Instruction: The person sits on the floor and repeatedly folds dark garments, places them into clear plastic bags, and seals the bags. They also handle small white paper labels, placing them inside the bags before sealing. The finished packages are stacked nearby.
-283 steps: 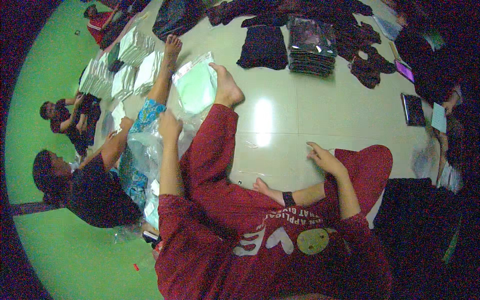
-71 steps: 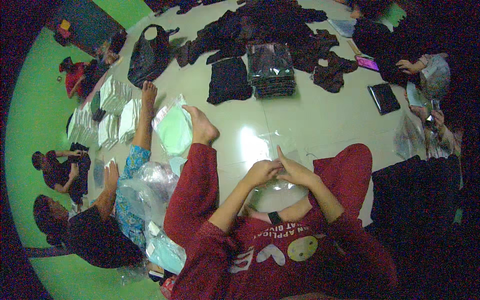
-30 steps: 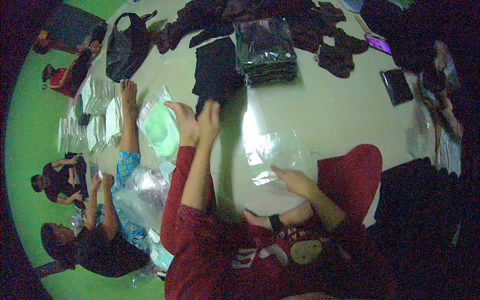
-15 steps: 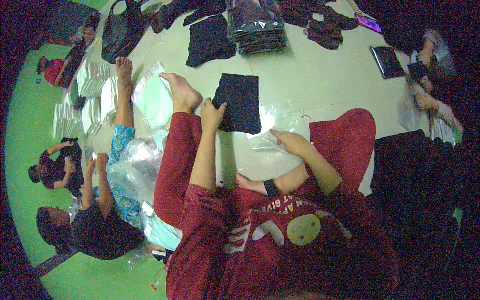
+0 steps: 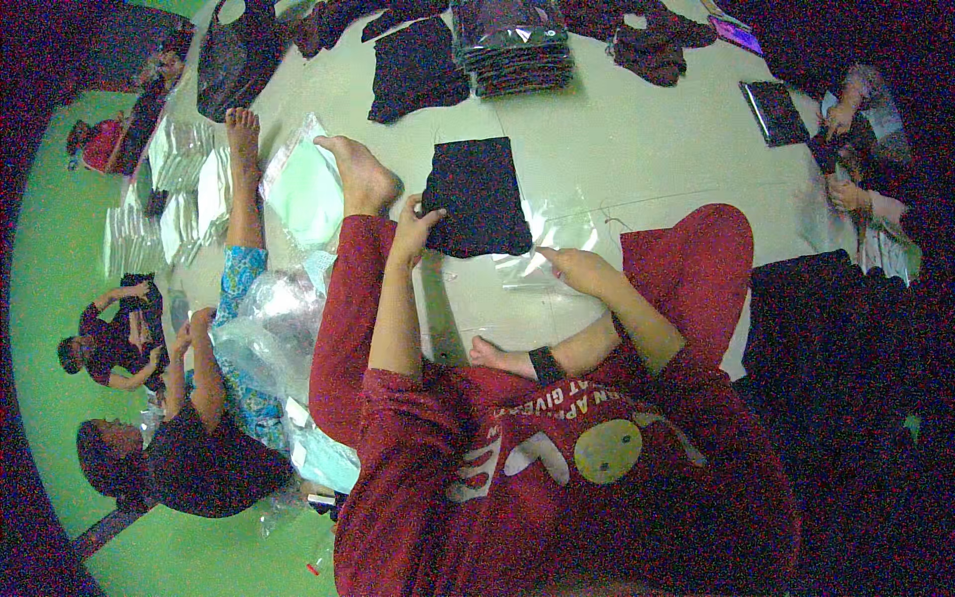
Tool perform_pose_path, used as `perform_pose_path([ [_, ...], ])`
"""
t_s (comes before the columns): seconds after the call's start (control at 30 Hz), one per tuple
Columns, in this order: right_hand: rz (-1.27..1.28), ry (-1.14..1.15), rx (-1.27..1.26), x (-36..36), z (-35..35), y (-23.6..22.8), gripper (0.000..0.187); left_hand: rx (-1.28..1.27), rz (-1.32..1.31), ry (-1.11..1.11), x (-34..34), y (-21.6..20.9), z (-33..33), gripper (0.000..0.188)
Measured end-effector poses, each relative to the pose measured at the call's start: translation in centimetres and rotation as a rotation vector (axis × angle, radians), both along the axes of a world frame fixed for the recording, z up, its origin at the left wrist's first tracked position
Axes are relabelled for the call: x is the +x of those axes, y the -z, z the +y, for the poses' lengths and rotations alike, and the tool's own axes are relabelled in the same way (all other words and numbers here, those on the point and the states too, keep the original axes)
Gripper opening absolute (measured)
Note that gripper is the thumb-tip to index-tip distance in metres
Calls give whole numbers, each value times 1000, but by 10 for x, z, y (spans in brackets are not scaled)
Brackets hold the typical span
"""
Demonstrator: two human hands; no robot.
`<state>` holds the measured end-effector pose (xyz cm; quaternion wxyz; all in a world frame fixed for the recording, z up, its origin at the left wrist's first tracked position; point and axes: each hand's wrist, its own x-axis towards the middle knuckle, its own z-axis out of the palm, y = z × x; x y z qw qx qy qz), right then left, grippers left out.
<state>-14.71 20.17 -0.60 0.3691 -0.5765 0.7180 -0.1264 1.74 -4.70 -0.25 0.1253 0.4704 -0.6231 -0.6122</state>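
A folded black garment (image 5: 476, 199) is in front of me, its left edge in the grip of my left hand (image 5: 410, 235), thumb on top. My right hand (image 5: 587, 273) is at the near edge of a clear plastic bag (image 5: 562, 229), with fingertips pinched at the bag's edge close to the garment's lower right corner. Exactly how much film those fingers hold is too small to tell. The bag lies flat on the pale floor, to the right of the garment and partly hidden beneath it.
Ahead stand a stack of bagged dark garments (image 5: 512, 60) and a loose black garment (image 5: 418, 70). Crumpled clear plastic (image 5: 279, 318) lies left of my leg, beyond it white packet stacks (image 5: 184, 154). A dark cloth heap (image 5: 816, 308) is at right. Co-workers sit on both sides.
The garment has shifted slightly up and right, its lower right corner now meeting my right fingertips. My right hand has moved up a little, and my left stays on the garment's left edge.
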Motion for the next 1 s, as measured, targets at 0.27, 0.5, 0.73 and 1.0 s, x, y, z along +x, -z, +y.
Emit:
perform_pose_path([
  [0.27,12,4,-8,2,0,1,53,-1084,-647,398,-34,-43,37,29],
  [0.5,-18,18,-31,1,2,6,52,-1050,-791,506,-49,-32,98,81],
  [0.73,32,10,-71,3,2,1,49,-1017,-795,529,-47,-43,109,96],
  [1.0,-22,14,-80,1,0,3,48,-1127,-730,523,-45,-26,125,63],
])
